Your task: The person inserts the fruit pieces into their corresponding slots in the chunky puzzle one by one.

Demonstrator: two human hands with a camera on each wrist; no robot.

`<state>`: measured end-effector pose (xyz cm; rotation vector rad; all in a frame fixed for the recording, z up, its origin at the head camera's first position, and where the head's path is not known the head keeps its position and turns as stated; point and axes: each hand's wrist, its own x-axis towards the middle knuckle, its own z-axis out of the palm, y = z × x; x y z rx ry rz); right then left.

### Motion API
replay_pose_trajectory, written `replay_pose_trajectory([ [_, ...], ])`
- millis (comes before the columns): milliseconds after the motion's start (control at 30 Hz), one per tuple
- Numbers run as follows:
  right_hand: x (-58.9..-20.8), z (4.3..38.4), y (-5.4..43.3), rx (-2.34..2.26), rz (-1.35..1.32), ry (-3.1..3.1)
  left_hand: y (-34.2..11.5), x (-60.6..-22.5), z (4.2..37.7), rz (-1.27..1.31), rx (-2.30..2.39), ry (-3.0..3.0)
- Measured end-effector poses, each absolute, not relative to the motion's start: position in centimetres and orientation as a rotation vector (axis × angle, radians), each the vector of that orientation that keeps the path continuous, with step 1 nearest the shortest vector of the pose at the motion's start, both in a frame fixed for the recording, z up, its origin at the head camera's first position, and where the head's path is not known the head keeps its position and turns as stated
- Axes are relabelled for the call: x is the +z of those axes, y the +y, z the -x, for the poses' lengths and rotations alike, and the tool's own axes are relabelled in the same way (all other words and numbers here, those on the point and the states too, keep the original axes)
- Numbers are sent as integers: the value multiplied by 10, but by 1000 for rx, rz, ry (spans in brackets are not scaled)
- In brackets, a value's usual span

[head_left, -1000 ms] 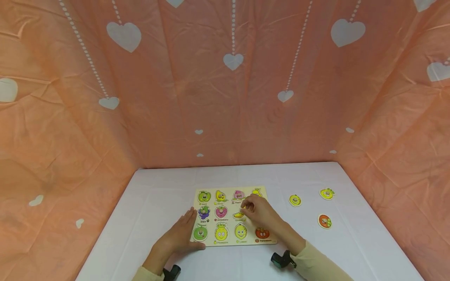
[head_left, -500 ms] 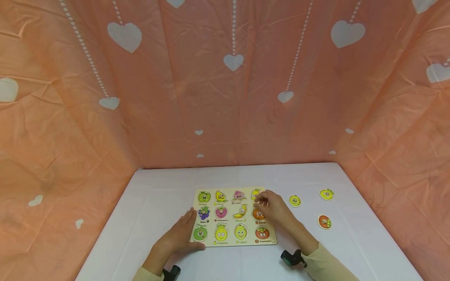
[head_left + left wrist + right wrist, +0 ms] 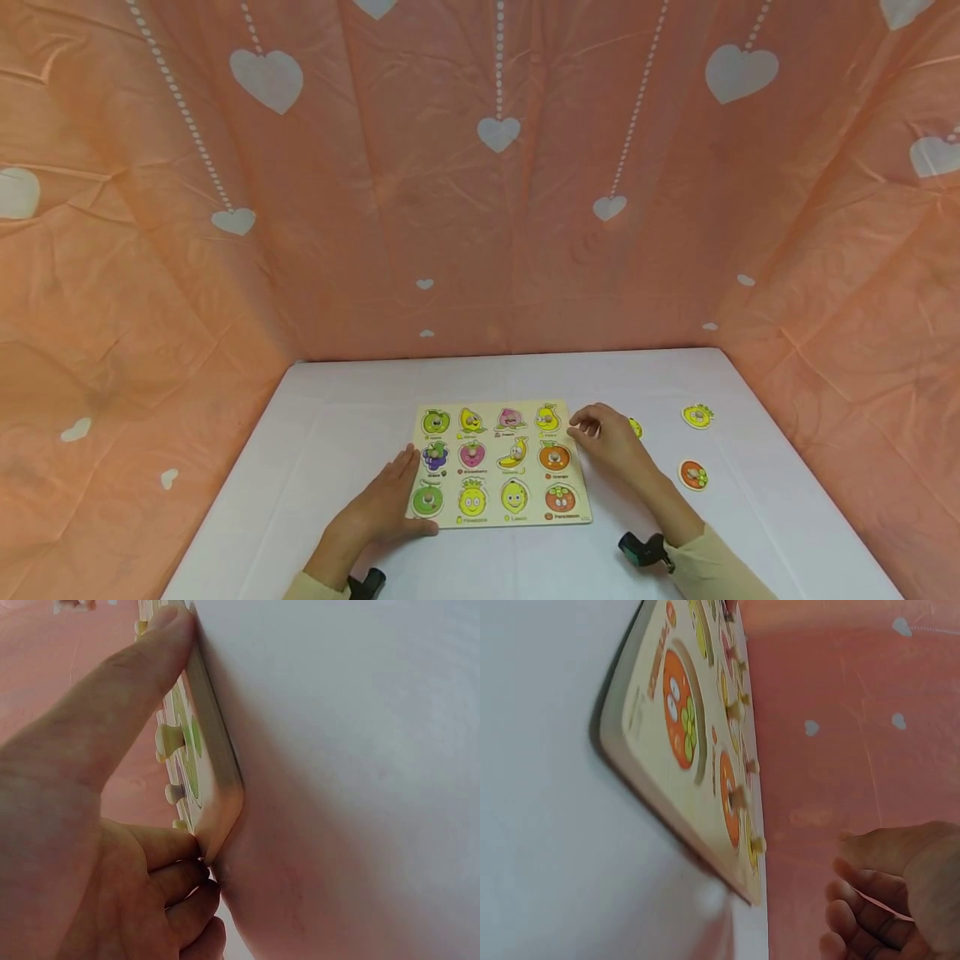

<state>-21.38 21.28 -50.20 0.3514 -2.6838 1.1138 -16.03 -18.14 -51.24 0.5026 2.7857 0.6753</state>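
A wooden fruit puzzle board (image 3: 491,512) lies flat on the white table, with fruit pictures in rows. My left hand (image 3: 386,496) rests against its near left corner, the fingers straight along the left side and the thumb on the front edge. In the left wrist view, the thumb and fingertips touch the board's rim (image 3: 212,727). My right hand (image 3: 611,437) hovers just right of the board, its fingers loosely curled with nothing seen between them. Knobs stand on the banana (image 3: 513,453) and the orange (image 3: 554,456). The persimmon spot (image 3: 679,709) shows a recess without a knob.
Right of the board lie loose pieces: a pineapple piece (image 3: 697,417), a persimmon piece (image 3: 693,475), and a yellow piece (image 3: 636,427) partly hidden behind my right hand. An orange cloth with hearts (image 3: 465,250) surrounds the table's back and sides.
My right hand has moved right from over the banana, past the orange and pear, to beyond the board's right edge. It now partly covers the loose yellow piece. My left hand has stayed put.
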Motion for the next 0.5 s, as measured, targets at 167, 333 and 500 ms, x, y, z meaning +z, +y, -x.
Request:
replay_pose_trajectory([
  [167, -502, 214, 224, 1093, -318, -2674, -182, -513, 160, -502, 661, 2791],
  [333, -504, 216, 237, 1094, -266, -2666, -181, -512, 160, -496, 669, 2786],
  [500, -505, 214, 249, 1069, -255, -2652, -180, -511, 160, -496, 651, 2793],
])
